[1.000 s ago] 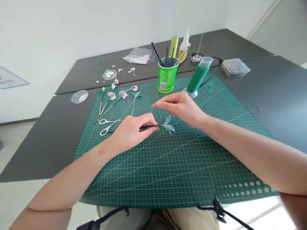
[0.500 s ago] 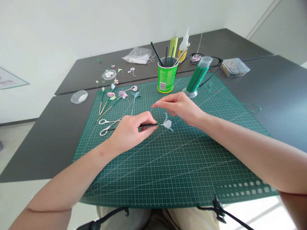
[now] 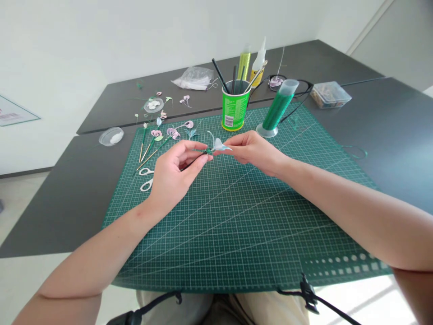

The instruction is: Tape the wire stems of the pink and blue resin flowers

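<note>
"What are the hands holding?"
"The left hand (image 3: 172, 169), at centre, grips a thin dark stick (image 3: 193, 162) between thumb and fingers. A pale blue flower (image 3: 221, 145) is at its tip, in the middle of the frame. The right hand (image 3: 255, 150), just right of it, has thumb and fingers drawn together beside the flower; I cannot tell whether they pinch anything."
"And the edges, the room to move?"
"Below both hands, the green cutting mat (image 3: 237, 239) stretches to a curved near edge along the bottom of the frame. Its left edge slants down left of the white-handled scissors (image 3: 146, 171), near the left hand. Its right edge passes under the right forearm."
"What stands beyond?"
"A green cup (image 3: 233, 113) at upper centre and a green thread spool (image 3: 278, 112) right of it, both near the mat's far edge."
</note>
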The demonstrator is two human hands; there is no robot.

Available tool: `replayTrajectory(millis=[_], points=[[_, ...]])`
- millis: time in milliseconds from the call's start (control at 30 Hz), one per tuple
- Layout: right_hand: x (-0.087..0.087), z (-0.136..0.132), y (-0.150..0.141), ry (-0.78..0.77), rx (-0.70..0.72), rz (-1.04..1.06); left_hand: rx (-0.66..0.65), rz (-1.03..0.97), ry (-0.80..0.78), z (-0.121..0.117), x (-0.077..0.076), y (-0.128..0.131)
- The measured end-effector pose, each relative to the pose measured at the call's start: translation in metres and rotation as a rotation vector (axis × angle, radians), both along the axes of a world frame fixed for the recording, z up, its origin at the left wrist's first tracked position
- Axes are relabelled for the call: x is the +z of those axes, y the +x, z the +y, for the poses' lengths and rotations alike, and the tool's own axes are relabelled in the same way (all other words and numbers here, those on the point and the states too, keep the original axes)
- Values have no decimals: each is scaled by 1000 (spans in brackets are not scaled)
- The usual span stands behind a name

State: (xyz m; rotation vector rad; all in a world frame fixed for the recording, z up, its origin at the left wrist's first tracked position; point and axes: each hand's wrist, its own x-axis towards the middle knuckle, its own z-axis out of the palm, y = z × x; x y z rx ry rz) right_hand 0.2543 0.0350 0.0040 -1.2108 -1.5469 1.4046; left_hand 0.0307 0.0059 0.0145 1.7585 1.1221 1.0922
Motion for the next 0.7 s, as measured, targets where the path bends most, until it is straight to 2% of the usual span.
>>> replayTrajectory(millis=[200, 367, 467, 700], points=[[6, -1, 4, 29, 153, -159, 49, -46, -116, 11, -3, -5], [13, 2, 11, -5, 267, -247, 83, -2, -74, 13, -3, -5], [16, 5, 17, 0, 333, -224, 90, 39, -47, 13, -2, -4], [18, 4, 21, 19, 593, -62, 69, 114, -32, 19, -3, -6]])
